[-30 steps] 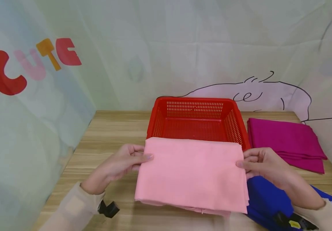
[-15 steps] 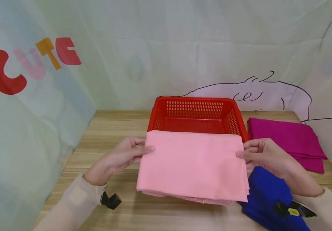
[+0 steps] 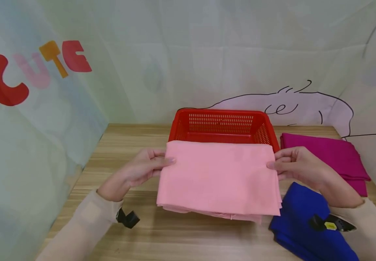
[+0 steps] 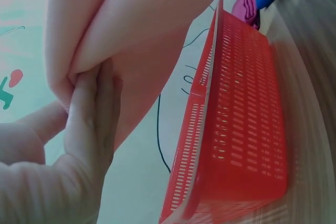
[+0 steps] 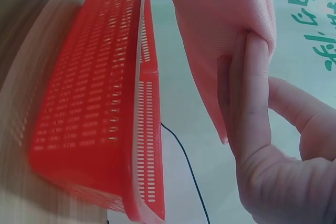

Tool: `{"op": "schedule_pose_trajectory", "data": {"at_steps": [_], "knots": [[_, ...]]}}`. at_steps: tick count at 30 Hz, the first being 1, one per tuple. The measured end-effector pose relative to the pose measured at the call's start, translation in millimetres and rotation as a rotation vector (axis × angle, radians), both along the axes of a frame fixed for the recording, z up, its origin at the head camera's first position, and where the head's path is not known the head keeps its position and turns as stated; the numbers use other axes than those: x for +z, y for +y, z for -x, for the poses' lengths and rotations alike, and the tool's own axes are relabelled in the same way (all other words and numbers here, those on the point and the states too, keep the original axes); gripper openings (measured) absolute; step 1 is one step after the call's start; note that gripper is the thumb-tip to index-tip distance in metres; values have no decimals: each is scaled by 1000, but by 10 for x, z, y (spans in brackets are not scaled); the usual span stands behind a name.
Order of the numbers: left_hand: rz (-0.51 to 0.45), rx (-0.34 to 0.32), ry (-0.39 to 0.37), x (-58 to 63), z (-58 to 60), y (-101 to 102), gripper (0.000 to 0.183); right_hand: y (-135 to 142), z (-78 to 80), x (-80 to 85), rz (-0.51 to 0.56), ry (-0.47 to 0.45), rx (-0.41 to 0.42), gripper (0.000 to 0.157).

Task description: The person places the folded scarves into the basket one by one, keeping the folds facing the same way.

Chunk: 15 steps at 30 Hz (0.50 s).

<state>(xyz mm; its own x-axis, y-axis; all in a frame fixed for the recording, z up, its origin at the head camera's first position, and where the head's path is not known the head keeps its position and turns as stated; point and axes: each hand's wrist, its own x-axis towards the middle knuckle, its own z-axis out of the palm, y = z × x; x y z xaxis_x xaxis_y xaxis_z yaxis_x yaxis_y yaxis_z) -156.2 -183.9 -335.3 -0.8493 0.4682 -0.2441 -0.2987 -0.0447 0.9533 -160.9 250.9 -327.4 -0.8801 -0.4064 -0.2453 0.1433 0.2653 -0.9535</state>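
Observation:
A folded pink cloth [image 3: 219, 177] is held up between both hands in the head view, its upper edge overlapping the front of the red basket [image 3: 220, 113]. My left hand [image 3: 143, 167] pinches its left side, thumb on the near face and fingers behind. At the opposite side my right hand [image 3: 300, 166] pinches it the same way. Both wrist views show fingers tucked under the folded layers, with the basket's perforated wall [image 4: 247, 108] close by and lower than the cloth. Most of the basket's front is hidden behind the cloth.
A folded magenta cloth [image 3: 322, 154] lies right of the basket on the wooden table [image 3: 129, 141]. Nearer, a folded blue cloth [image 3: 305, 221] lies partly beneath the right forearm. A printed fabric backdrop [image 3: 207, 61] rises behind and along the left side.
Both hands have moved forward with the pink cloth, away from the body, and it now covers more of the red basket. More of the blue cloth's near part shows.

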Motion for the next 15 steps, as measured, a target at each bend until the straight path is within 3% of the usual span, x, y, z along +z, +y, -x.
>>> {"op": "schedule_pose_trajectory", "data": {"at_steps": [5,15], "knots": [[21,20,-10,34,35,7,41,-15,84,64,-20,-13,-26,25],[16,38,-1,120,129,30,40,-9,188,122,-1,-16,-36,16]]}}
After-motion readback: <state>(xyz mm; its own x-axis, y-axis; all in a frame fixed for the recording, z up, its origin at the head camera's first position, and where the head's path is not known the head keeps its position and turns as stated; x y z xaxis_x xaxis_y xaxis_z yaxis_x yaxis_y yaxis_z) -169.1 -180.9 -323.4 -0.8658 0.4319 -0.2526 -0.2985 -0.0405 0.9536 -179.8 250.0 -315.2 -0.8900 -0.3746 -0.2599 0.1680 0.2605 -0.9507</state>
